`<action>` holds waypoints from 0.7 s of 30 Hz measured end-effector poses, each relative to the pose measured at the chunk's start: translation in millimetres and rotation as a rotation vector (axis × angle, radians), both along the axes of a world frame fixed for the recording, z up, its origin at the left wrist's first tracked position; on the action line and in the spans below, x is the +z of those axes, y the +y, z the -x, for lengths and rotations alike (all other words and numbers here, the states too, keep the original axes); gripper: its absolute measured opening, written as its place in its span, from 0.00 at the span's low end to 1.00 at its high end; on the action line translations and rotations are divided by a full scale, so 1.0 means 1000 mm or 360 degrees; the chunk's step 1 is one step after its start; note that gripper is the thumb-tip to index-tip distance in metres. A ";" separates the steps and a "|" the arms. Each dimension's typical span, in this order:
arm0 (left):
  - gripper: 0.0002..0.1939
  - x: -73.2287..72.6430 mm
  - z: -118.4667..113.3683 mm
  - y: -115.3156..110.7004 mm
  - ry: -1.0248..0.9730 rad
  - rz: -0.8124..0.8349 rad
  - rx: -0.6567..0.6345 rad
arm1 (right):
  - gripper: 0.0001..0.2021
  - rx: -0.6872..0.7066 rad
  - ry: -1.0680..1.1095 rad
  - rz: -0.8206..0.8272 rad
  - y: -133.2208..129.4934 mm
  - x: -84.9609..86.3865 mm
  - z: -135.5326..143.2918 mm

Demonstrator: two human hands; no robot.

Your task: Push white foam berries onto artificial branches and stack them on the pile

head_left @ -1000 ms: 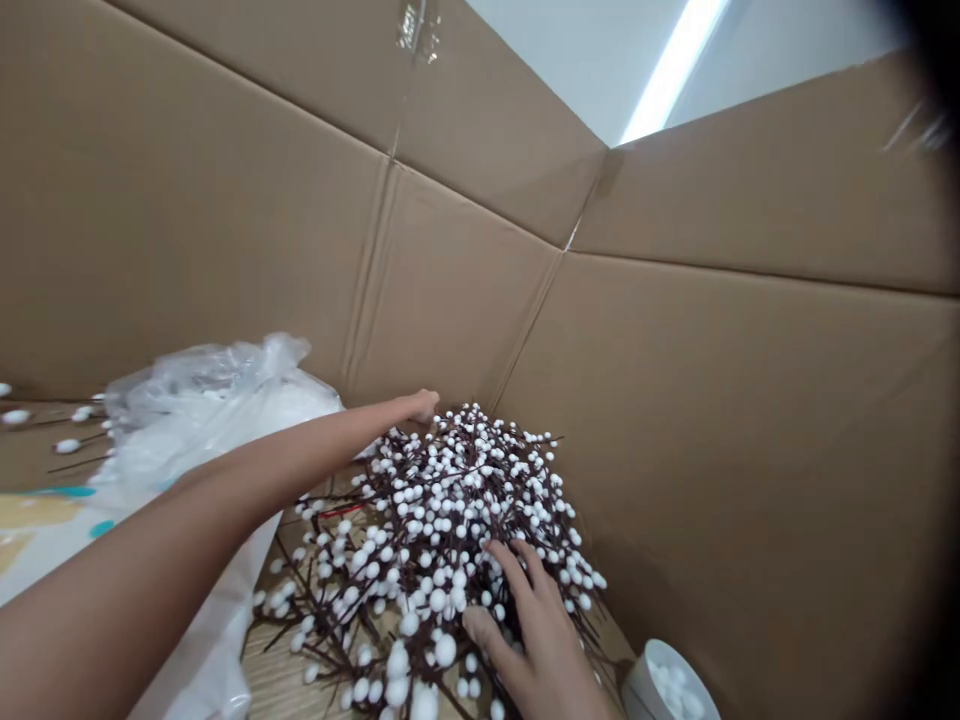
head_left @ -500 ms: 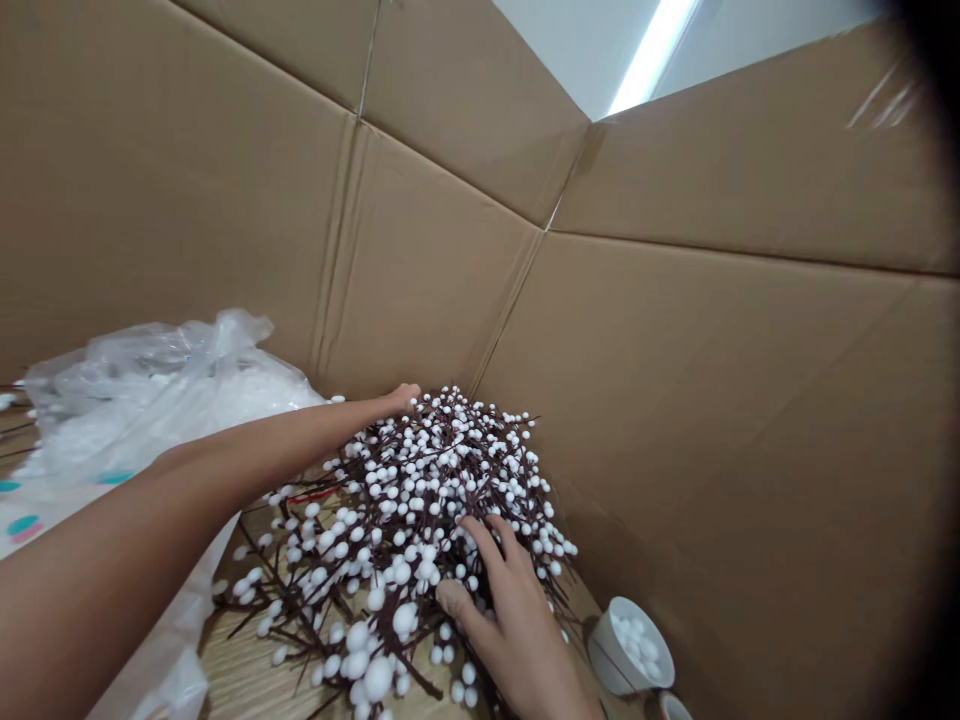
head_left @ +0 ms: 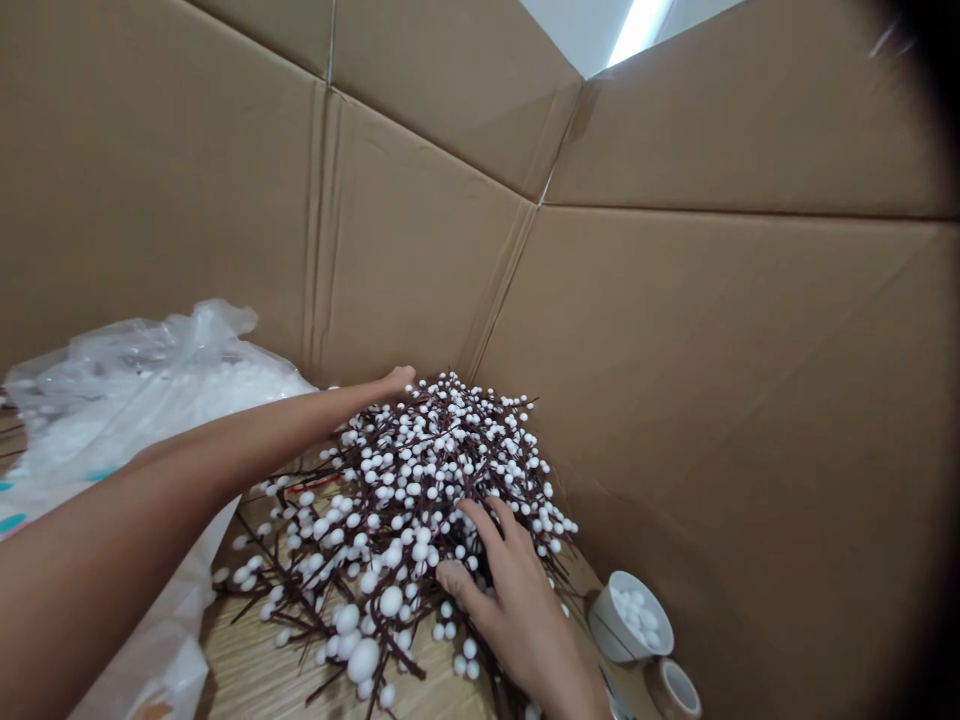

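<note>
A heap of dark brown twig branches tipped with white balls (head_left: 427, 470) lies on the wooden tabletop. Stretched across to the heap's far side, my left hand (head_left: 401, 379) touches its back left edge; the fingers are hidden behind the twigs. My right hand (head_left: 517, 600) lies on the near right part of the heap, thumb and fingers apart among the twigs, not closed round any of them.
On the left is a clear plastic bag (head_left: 180, 370) full of white balls. A white cup (head_left: 611, 625) of white balls stands at the right, beside a smaller round container (head_left: 679, 690). Tall cardboard walls (head_left: 712, 380) enclose the tabletop (head_left: 247, 665).
The view has tilted down slightly, bringing more of the small container into sight. Both hands keep nearly the same places on the heap.
</note>
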State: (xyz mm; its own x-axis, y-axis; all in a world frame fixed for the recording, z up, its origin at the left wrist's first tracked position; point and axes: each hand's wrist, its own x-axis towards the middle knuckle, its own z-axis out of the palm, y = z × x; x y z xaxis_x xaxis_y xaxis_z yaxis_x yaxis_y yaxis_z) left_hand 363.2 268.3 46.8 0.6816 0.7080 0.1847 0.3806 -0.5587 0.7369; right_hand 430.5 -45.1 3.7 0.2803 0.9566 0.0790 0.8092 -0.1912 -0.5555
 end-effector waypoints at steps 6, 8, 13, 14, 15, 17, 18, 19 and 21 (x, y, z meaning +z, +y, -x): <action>0.17 0.030 0.015 0.022 0.0704 0.0028 0.0398 | 0.26 0.0036 -0.0042 -0.0042 0.000 -0.001 -0.001; 0.17 0.047 0.029 0.020 0.0778 -0.0043 0.0471 | 0.26 0.0052 -0.0059 -0.0074 0.000 -0.002 -0.001; 0.14 0.095 0.071 -0.013 0.0756 -0.0226 0.0585 | 0.25 0.0106 -0.0179 -0.0191 0.001 -0.005 0.001; 0.13 0.104 0.079 -0.024 0.0728 -0.0246 0.0588 | 0.25 0.0109 -0.0213 -0.0210 0.001 -0.006 0.001; 0.11 0.114 0.088 -0.036 0.0692 -0.0261 0.0587 | 0.25 0.0110 -0.0246 -0.0223 0.002 -0.007 0.002; 0.09 0.132 0.105 -0.064 0.0599 -0.0270 0.0572 | 0.25 0.0108 -0.0308 -0.0249 0.004 -0.008 0.003; 0.08 0.141 0.113 -0.079 0.0545 -0.0262 0.0559 | 0.25 0.0113 -0.0316 -0.0252 0.006 -0.008 0.003; 0.08 0.149 0.122 -0.095 0.0493 -0.0246 0.0541 | 0.25 0.0115 -0.0316 -0.0253 0.007 -0.007 0.004; 0.09 0.164 0.140 -0.130 0.0397 -0.0206 0.0510 | 0.25 0.0110 -0.0308 -0.0252 0.010 -0.005 0.006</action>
